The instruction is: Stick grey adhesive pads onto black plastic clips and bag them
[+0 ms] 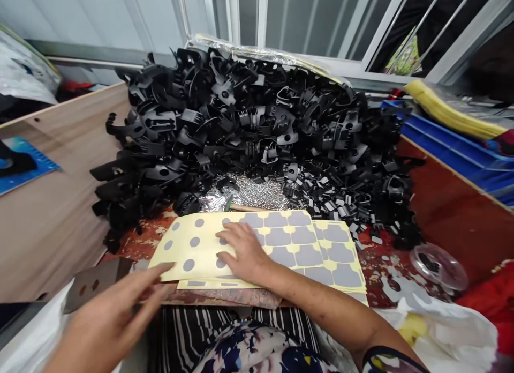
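Yellow backing sheets (281, 244) carrying grey stickers, round dots on the left and shield shapes on the right, lie stacked on the worn red work surface (381, 266). My right hand (243, 252) rests flat on the top sheet, fingers spread over the round dots. My left hand (116, 314) hovers at the lower left with fingers stretched out, its fingertips at the sheet's left corner; it holds nothing.
A big heap of black plastic parts (249, 126) fills the back, with small black clips (341, 201) and a pile of metal pins (257, 193) in front. A hammer handle (244, 207), a clear lid (439, 266), blue crates (453, 148), a wooden board (52, 212) and white bags (450, 325) surround it.
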Available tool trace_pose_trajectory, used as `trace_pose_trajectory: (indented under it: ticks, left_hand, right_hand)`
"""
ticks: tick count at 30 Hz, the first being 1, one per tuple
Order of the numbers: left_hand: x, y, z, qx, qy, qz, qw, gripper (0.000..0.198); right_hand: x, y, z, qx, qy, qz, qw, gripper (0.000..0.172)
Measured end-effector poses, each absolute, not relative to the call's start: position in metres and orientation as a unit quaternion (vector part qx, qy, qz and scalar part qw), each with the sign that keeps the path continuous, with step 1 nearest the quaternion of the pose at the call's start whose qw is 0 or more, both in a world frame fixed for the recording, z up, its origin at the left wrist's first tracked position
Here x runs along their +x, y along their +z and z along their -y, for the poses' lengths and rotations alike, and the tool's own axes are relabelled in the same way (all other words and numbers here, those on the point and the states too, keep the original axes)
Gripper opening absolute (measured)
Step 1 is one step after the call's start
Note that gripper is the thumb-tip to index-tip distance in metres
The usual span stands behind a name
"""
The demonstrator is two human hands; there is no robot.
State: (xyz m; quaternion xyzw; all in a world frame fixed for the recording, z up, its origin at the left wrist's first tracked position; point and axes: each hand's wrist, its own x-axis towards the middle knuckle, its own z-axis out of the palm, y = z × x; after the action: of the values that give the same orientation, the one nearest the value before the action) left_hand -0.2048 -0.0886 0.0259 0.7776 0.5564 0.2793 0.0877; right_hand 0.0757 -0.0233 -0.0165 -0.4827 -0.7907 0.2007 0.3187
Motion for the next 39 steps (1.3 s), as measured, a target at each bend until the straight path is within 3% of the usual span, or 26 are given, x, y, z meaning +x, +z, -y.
trace_pose_trajectory:
  ticks: [3,9,12,18,21,23,26,28,30,36,39]
  left_hand:
    - [-0.144,0.027,0.071,0.819,0.277,-0.471,0.176,0.023]
    - [-0.051,0.008,0.035,0.707,0.24,-0.451,0.489,0.03]
    - [-0.034,-0.011,0.018,0.617,0.27,-0.463,0.576,0.037]
    - [-0.042,-0.029,0.005,0.552,0.322,-0.5,0.584,0.05]
    - [-0.039,-0.024,0.01,0.542,0.424,-0.504,0.521,0.064]
    - [-0.032,-0.017,0.016,0.555,0.518,-0.468,0.453,0.073]
    - [-0.024,-0.004,0.025,0.563,0.567,-0.404,0.445,0.056]
    - [-0.027,0.003,0.026,0.513,0.559,-0.402,0.513,0.037]
    - [-0.036,0.007,0.022,0.419,0.554,-0.415,0.588,0.032]
    - [-0.064,0.002,0.008,0.328,0.471,-0.443,0.688,0.046]
    - [-0.064,-0.006,0.007,0.336,0.443,-0.437,0.707,0.07]
  right_hand:
    - [0.137,-0.005,-0.008,-0.523,0.194,0.744,0.366,0.019]
    - [0.243,0.018,-0.123,-0.681,0.127,0.57,0.442,0.018]
    - [0.246,0.022,-0.167,-0.708,0.133,0.521,0.459,0.022]
    - [0.194,0.025,-0.141,-0.634,0.215,0.576,0.469,0.027]
    - [0.166,0.033,-0.07,-0.554,0.29,0.615,0.479,0.013]
    - [0.149,0.037,-0.019,-0.458,0.416,0.598,0.509,0.012]
    - [0.133,0.034,0.035,-0.406,0.502,0.556,0.524,0.011]
    - [0.133,0.024,0.054,-0.435,0.463,0.561,0.531,0.013]
    - [0.138,0.009,0.065,-0.482,0.39,0.598,0.509,0.016]
    - [0.144,-0.031,0.088,-0.508,0.253,0.726,0.389,0.022]
    - [0.144,-0.032,0.09,-0.518,0.278,0.717,0.374,0.019]
